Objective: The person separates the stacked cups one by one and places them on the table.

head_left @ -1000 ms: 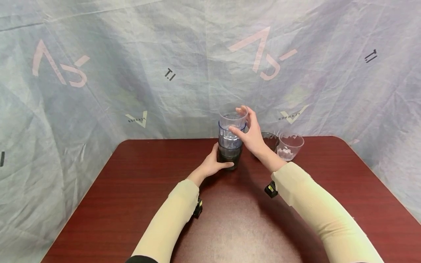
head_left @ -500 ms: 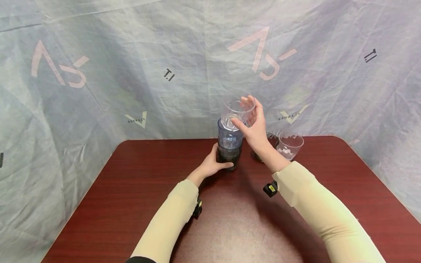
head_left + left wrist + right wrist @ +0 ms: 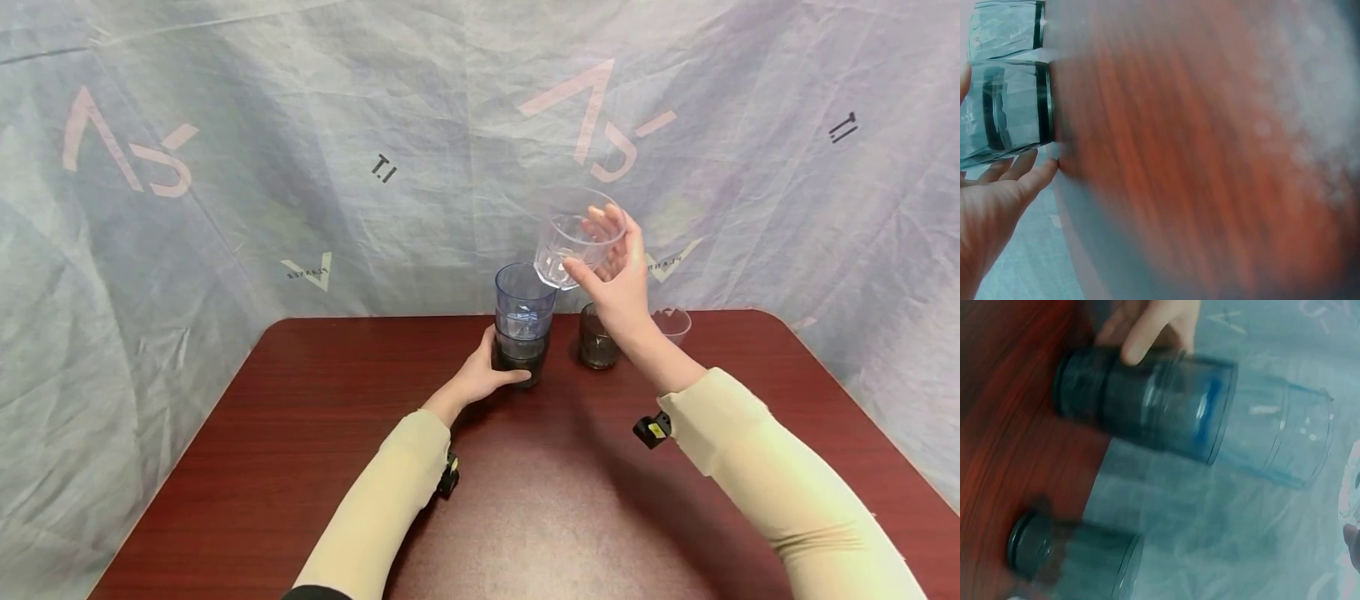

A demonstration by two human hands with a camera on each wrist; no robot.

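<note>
Right hand [image 3: 626,279]: fingers and thumb grasping a clear cup [image 3: 553,254], held in the air just right of the stack [image 3: 522,346], slightly tilted by our read. Left hand [image 3: 480,377]: fingers wrapped round the dark bottom of that stack, which stands upright with a blue cup [image 3: 525,287] uppermost.

Risks as we judge them: the clear cup's base overlaps the blue rim in the head view; we can't tell if they touch. A dip or sideways swing could catch that rim, and since the left hand grips only low down, a knock up top might tip the tall nest. The smooth wall could also slip through the right fingers if the hold loosens. A dark cup [image 3: 597,342] and another clear cup [image 3: 678,325], partly hidden behind the right wrist [image 3: 660,354], stand below; a drop or blind lowering could strike them.

Surface: reddish-brown, wood-look desk [image 3: 337,433], pale sheen toward us, arm shadow across it. Room: creased grey cloth [image 3: 435,92] hangs behind and at both sides, printed with pink shapes and black lettering.
</note>
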